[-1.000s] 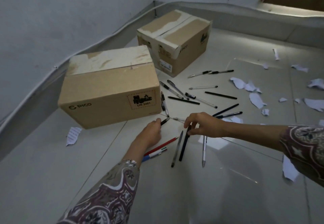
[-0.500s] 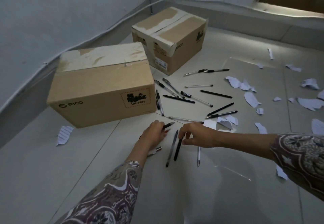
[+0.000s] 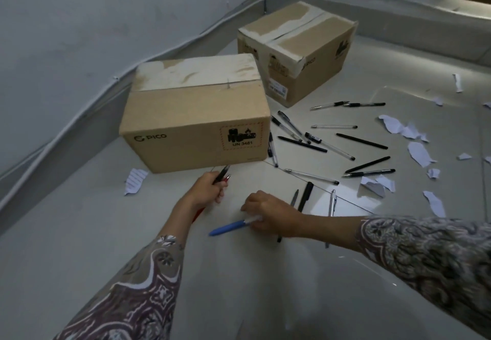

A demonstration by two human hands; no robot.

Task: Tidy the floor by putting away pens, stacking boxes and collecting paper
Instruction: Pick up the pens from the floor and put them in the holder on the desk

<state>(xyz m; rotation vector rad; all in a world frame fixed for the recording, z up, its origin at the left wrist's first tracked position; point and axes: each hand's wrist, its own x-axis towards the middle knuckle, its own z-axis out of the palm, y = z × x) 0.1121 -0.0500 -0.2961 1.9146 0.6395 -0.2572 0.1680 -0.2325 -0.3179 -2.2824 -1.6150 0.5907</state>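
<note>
My left hand (image 3: 208, 189) is closed around a black pen and a red pen (image 3: 222, 174), their tips pointing up toward the near cardboard box (image 3: 194, 124). My right hand (image 3: 268, 213) pinches the white end of a blue pen (image 3: 229, 227) that lies on the floor. Just right of that hand lie a thick black pen (image 3: 305, 197), a thin grey pen (image 3: 294, 197) and a silver pen (image 3: 331, 205). Several more pens (image 3: 329, 144) are scattered in front of a second cardboard box (image 3: 300, 50). Torn paper scraps (image 3: 419, 153) litter the floor to the right.
Both boxes are closed and stand apart near the grey wall (image 3: 79, 34) on the left. A lined paper scrap (image 3: 135, 180) lies left of the near box. Pale floor tiles (image 3: 239, 286) stretch toward me.
My left hand has lifted the black and red pens off the floor. My right hand moved left from the black pens to the blue pen. The camera shifted, so the boxes now appear further right.
</note>
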